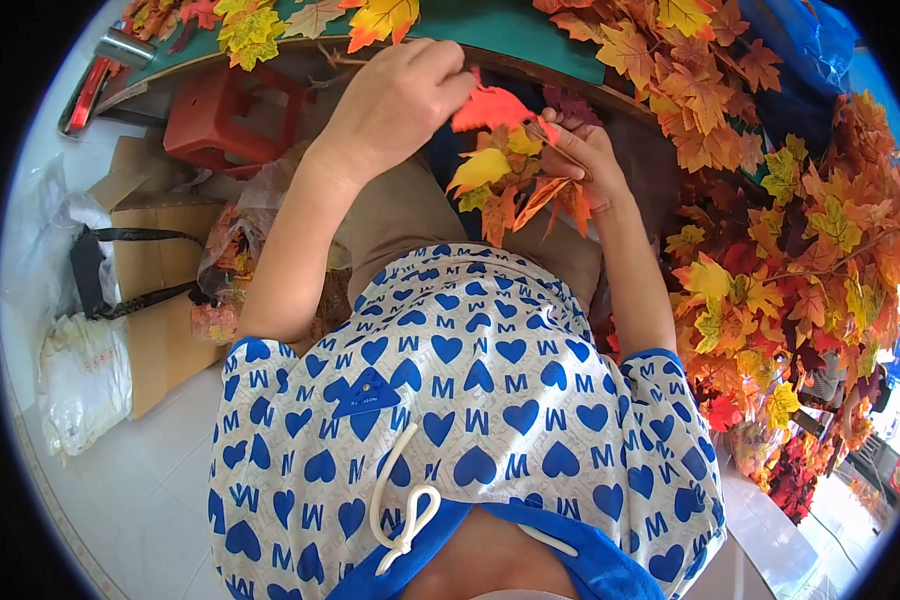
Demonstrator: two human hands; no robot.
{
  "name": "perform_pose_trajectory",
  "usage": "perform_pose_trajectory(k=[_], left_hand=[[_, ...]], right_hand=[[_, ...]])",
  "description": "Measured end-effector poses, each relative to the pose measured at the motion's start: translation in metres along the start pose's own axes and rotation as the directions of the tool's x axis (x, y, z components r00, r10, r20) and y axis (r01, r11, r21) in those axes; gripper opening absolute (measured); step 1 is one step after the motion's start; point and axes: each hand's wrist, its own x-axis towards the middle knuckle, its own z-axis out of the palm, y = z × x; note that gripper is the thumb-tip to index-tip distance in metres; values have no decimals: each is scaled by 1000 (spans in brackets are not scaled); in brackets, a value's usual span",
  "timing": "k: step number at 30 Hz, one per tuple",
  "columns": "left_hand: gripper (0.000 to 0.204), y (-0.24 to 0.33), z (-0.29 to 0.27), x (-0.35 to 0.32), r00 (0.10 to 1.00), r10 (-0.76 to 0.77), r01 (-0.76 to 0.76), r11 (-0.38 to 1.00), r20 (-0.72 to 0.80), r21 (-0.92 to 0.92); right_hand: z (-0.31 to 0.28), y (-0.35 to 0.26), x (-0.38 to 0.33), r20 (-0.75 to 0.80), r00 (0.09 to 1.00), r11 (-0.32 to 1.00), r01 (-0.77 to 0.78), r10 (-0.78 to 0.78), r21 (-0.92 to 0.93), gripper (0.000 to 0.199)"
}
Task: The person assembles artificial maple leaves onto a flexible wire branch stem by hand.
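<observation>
My left hand [400, 105] is closed, its fingertips pinching the edge of a red artificial leaf [495, 108] in front of my lap. Facing it, my right hand [588, 160] is closed around a sprig of artificial maple leaves [490, 175] in yellow, orange and red. The sprig hangs down over my thighs between both hands. Exactly how the red leaf joins the sprig is hidden by my fingers. A thin brown stem [335, 60] shows just beyond my left hand; whether I hold it cannot be told.
A green tabletop [510, 52] spans the far side, with yellow leaves [250, 30] on it. Bulky orange leaf branches [790, 270] crowd the right. At left are a red plastic stool [225, 120], an open cardboard box [160, 260] and a white plastic bag [85, 385].
</observation>
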Motion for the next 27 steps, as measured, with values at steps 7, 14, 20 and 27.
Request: perform_pose_trajectory(k=[7, 14, 20, 27], left_hand=[[19, 20, 10, -26, 819, -511, 392, 831, -261, -394], [18, 20, 13, -52, 419, -905, 630, 235, 70, -740], [34, 13, -6, -120, 443, -776, 58, -475, 449, -878], [32, 37, 21, -199, 180, -589, -72, -807, 788, -587]], right_hand=[[24, 27, -1, 5, 991, 942, 126, -134, 310, 16], [60, 20, 11, -37, 900, 855, 400, -435, -330, 14], [115, 44, 10, 616, 592, 274, 798, -520, -536, 27], [102, 95, 22, 910, 155, -469, 816, -385, -337, 27]])
